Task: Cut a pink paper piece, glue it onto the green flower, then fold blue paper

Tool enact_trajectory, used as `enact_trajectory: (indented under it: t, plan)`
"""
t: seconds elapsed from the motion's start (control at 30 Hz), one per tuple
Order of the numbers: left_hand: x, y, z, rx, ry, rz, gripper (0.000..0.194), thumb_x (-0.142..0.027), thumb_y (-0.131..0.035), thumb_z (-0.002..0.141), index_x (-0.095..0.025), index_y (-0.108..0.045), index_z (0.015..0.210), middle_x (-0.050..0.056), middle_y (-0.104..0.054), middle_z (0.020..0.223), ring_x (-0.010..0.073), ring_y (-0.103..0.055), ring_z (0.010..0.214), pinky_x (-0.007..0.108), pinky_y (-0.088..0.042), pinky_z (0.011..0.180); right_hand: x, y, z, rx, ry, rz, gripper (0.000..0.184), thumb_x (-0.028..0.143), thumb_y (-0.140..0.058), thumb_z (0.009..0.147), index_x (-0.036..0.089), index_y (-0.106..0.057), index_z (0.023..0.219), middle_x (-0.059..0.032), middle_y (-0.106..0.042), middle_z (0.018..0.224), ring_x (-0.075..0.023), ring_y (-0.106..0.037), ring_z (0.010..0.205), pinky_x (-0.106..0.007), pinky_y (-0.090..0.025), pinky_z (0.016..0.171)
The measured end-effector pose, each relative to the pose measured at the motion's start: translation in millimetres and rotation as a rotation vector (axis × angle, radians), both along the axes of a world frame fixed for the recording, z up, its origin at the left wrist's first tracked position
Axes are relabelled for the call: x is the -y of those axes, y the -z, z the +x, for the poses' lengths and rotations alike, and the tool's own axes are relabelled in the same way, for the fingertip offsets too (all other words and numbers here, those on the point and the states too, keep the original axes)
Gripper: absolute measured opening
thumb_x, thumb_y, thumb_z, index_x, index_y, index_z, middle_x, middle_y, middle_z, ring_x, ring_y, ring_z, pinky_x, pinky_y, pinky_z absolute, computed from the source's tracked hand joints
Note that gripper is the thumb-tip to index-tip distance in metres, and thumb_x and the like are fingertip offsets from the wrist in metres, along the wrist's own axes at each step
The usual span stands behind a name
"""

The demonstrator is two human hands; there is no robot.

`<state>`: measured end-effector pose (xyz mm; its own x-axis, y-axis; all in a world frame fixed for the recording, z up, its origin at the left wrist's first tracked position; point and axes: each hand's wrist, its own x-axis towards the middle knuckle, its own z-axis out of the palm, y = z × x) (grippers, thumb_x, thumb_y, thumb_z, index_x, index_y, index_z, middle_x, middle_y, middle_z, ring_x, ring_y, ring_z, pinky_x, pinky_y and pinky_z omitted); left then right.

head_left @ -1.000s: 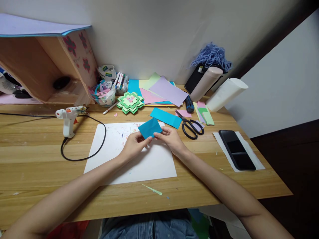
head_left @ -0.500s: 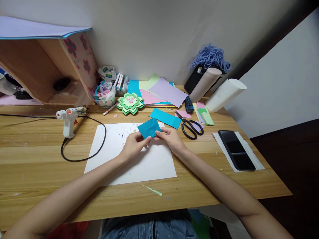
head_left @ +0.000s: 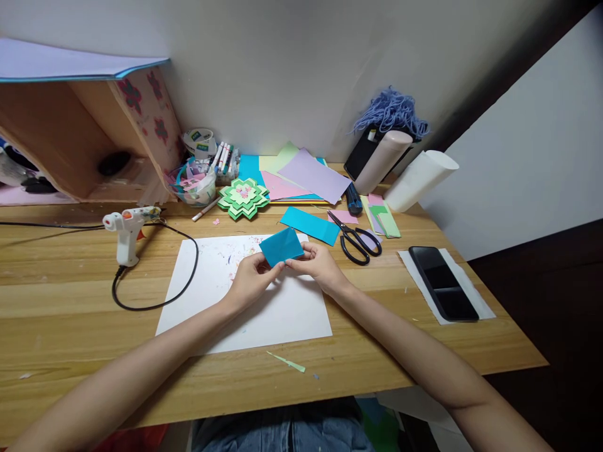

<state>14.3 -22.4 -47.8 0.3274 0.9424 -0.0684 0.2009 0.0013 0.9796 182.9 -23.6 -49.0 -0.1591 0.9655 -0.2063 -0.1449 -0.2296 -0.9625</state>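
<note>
A small piece of blue paper (head_left: 281, 246) is held tilted above a white sheet (head_left: 282, 314). My left hand (head_left: 252, 276) grips its left and lower edge, thumb in front and fingers behind. At the lower right edge, my right hand (head_left: 318, 267) pinches the same piece, its thumb close to the left thumb. Just behind the hands lies a blue paper strip (head_left: 309, 225). Black-handled scissors (head_left: 355, 238) rest to the right of that strip. A layered green paper flower (head_left: 244, 198) sits behind the white sheet.
A white glue gun (head_left: 127, 235) stands at left, its black cord looping onto the sheet. Coloured papers (head_left: 315, 176), a tub of scraps (head_left: 200, 188) and markers (head_left: 223, 157) line the wall. White rolls (head_left: 421, 182) and a phone (head_left: 443, 282) are at right.
My right thumb has slid left along the lower edge of the blue paper, towards my left thumb. The whole view has shifted slightly.
</note>
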Motion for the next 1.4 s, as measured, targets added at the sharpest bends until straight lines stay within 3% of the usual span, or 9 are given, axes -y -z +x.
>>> enact_trajectory:
  t: [0.23,0.4,0.7,0.83,0.93,1.03,1.2,1.4]
  plan:
    - [-3.0,0.7,-0.4,-0.025,-0.019,0.005,0.027,-0.037,-0.06,0.073,-0.01,-0.062,0.077,0.006,-0.063,0.068,0.0129,-0.055,0.057,0.023,-0.042,0.052,-6.6,-4.3,4.8,-0.006,-0.038,-0.061,0.022,0.028,-0.07,0.061,0.013,-0.063,0.076,-0.0035,-0.069,0.066,-0.0154,-0.066,0.063,-0.029,-0.052,0.071]
    - [-5.3,0.7,-1.2,-0.031,-0.023,-0.002,0.026,-0.038,-0.06,0.073,-0.011,-0.06,0.073,0.004,-0.061,0.064,0.0126,-0.055,0.056,0.022,-0.041,0.052,-12.3,-7.7,9.3,-0.052,-0.141,-0.034,0.014,0.026,-0.061,0.067,0.014,-0.063,0.074,-0.0039,-0.07,0.072,-0.0151,-0.067,0.068,-0.029,-0.052,0.076]
    - [-7.4,-0.3,-3.2,-0.002,-0.001,-0.015,0.027,-0.04,-0.057,0.074,-0.013,-0.055,0.07,0.002,-0.058,0.064,0.0131,-0.056,0.056,0.024,-0.044,0.054,-14.2,-18.0,17.0,-0.15,-0.309,-0.035,0.024,0.026,-0.053,0.071,0.014,-0.066,0.087,-0.0066,-0.07,0.084,-0.0194,-0.066,0.081,-0.034,-0.05,0.082]
    - [-8.3,-6.8,-3.6,-0.026,0.071,-0.026,0.024,-0.038,-0.057,0.073,-0.013,-0.055,0.073,0.001,-0.058,0.064,0.0127,-0.056,0.055,0.024,-0.044,0.054,-13.5,-19.7,17.5,-0.077,-0.201,-0.015,0.029,0.038,-0.053,0.076,0.016,-0.063,0.092,-0.0054,-0.068,0.085,-0.0174,-0.064,0.077,-0.032,-0.051,0.073]
    - [-8.4,-10.1,-4.5,-0.046,0.161,-0.054,0.021,-0.034,-0.057,0.074,-0.014,-0.057,0.079,0.001,-0.058,0.065,0.0122,-0.055,0.054,0.024,-0.044,0.054,-11.4,-16.8,17.4,0.062,-0.121,0.041,0.031,0.04,-0.063,0.071,0.017,-0.062,0.093,-0.0035,-0.066,0.083,-0.0154,-0.062,0.074,-0.026,-0.05,0.065]
    - [-8.9,-7.1,-5.6,-0.014,0.096,-0.023,0.02,-0.035,-0.055,0.076,-0.015,-0.055,0.073,-0.001,-0.056,0.063,0.0109,-0.055,0.053,0.024,-0.044,0.055,-9.1,-11.9,15.8,0.134,-0.136,0.072,0.035,0.034,-0.072,0.063,0.015,-0.062,0.091,-0.0028,-0.065,0.079,-0.0146,-0.06,0.07,-0.024,-0.048,0.059]
    - [-11.5,1.1,-7.0,0.107,-0.033,-0.014,0.026,-0.041,-0.053,0.078,-0.015,-0.056,0.078,0.002,-0.06,0.072,0.0136,-0.059,0.063,0.027,-0.048,0.062,-6.7,-7.7,8.4,0.144,-0.222,0.065,0.04,0.032,-0.074,0.06,0.013,-0.062,0.093,-0.0055,-0.066,0.087,-0.0164,-0.061,0.075,-0.029,-0.048,0.069]
    - [-11.8,-4.5,-8.3,0.054,0.085,-0.026,0.028,-0.04,-0.058,0.075,-0.014,-0.054,0.066,0.0,-0.057,0.059,0.013,-0.056,0.058,0.025,-0.045,0.058,-3.4,-16.1,7.8,0.362,-0.068,0.346,0.033,0.035,-0.062,0.073,0.019,-0.061,0.102,-0.007,-0.063,0.102,-0.0182,-0.058,0.092,-0.029,-0.047,0.076]
